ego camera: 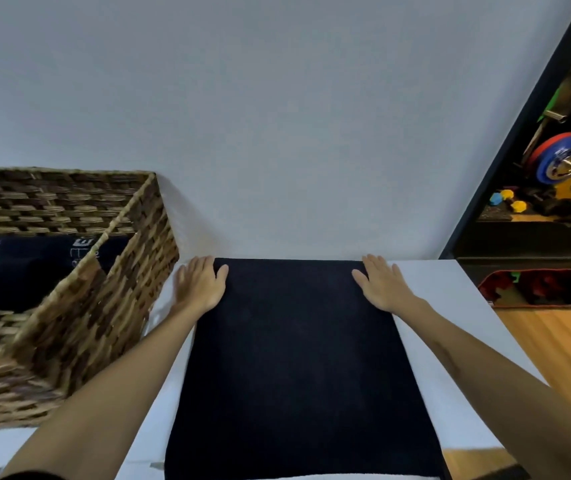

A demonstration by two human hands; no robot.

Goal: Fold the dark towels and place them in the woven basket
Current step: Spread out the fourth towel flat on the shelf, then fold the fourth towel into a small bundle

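Left hand (pixel 200 285) and right hand (pixel 383 285) both flat with straight fingers on the far corners of the dark towel (pixel 298 368), its near end cut off by the frame; woven basket (pixel 104 306) just beside the left hand, folded dark towel (pixel 31 268) inside partly hidden by its wall
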